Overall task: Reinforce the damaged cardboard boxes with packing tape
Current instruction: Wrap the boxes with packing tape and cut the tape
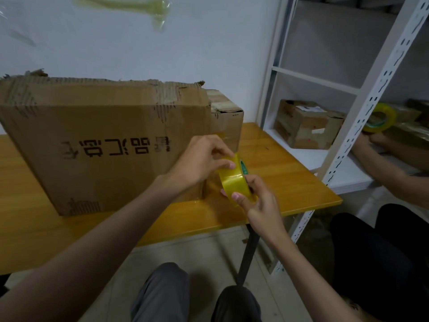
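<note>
Head view, looking down: roll of yellow packing tape held in both hands just above the right part of a wooden table, at the near right corner of a large cardboard box. Left hand curled over the roll's top, thumb and fingertips pinching its rim. Right hand gripping from below, thumb pressed on the outer band; its other fingers mostly hidden behind the roll. Loose tape end hard to make out. Large box resting on the table, top edge ragged and torn, upside-down printed characters on its near face; inside hidden. Second, smaller box touching it on the far right side, mostly hidden behind it. Further right, white metal shelving holding a small battered box, closed, contents unseen. At the right edge, partly behind a shelf post, another person's hands with a second tape roll above them; grip unclear. Strip of crumpled tape on the wall, cut off at the top. Knees visible below.
</note>
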A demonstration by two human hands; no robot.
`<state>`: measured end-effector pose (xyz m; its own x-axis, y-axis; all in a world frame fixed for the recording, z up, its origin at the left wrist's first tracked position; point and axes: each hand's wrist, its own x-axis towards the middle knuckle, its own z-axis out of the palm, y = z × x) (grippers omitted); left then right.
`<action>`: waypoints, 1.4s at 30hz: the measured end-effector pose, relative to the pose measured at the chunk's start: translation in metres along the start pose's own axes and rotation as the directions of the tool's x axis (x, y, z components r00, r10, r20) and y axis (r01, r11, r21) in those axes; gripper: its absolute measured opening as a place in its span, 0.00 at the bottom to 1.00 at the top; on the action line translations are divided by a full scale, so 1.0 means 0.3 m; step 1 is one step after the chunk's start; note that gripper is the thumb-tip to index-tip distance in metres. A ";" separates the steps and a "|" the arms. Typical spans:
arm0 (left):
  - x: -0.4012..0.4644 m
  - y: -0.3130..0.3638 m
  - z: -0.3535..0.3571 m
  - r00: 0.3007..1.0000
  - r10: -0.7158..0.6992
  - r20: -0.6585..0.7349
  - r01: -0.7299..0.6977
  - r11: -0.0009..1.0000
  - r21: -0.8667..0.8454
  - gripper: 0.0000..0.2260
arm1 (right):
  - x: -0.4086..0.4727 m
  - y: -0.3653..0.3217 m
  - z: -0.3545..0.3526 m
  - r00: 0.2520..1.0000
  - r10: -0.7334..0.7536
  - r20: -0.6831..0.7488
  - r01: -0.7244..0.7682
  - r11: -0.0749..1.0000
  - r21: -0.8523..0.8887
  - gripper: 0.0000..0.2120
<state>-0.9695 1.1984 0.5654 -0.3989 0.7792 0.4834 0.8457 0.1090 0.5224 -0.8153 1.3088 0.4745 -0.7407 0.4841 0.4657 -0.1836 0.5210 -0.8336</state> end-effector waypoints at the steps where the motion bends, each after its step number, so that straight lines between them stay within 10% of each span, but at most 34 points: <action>1: -0.009 0.002 -0.004 1.000 -0.009 -0.020 0.009 1.000 -0.019 0.10 | -0.004 0.003 0.005 1.000 0.012 0.000 -0.012 1.000 0.012 0.11; 13: -0.048 0.021 -0.019 0.996 -0.043 0.082 0.034 0.994 0.103 0.02 | -0.029 -0.003 0.062 0.999 0.031 -0.017 -0.029 0.994 0.101 0.11; 22: 0.043 0.105 -0.096 0.939 -0.095 0.330 -0.038 0.927 0.373 0.02 | 0.032 -0.025 0.148 0.931 0.364 -0.015 -0.321 0.841 0.436 0.10; 26: 0.087 0.071 -0.079 0.805 -0.234 0.546 -0.023 0.906 0.422 0.30 | 0.036 0.001 0.202 0.880 0.472 0.051 -0.442 0.774 0.454 0.11; 31: 0.072 0.018 -0.039 0.855 -0.207 0.476 -0.027 0.898 0.439 0.38 | 0.057 0.020 0.147 0.850 0.526 0.023 -0.461 0.722 0.516 0.12; 34: 0.076 0.003 -0.026 0.871 -0.181 0.457 -0.035 0.905 0.425 0.39 | 0.132 0.115 0.085 0.882 0.435 -0.182 -0.442 0.897 0.007 0.09; 37: 0.086 -0.006 -0.015 0.875 -0.181 0.448 -0.026 0.908 0.418 0.39 | 0.190 0.219 0.072 0.892 0.449 -0.059 -0.402 0.724 -0.560 0.20; 42: 0.093 -0.014 -0.020 0.882 -0.163 0.442 -0.034 0.914 0.405 0.38 | 0.226 0.264 0.077 0.911 0.412 -0.007 -0.342 0.746 -0.572 0.11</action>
<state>-0.9862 1.2160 0.5810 -0.3330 0.9425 0.0304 0.9299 0.3228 0.1762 -0.8951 1.3667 0.4332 -0.7460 0.6608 0.0828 0.4860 0.6251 -0.6108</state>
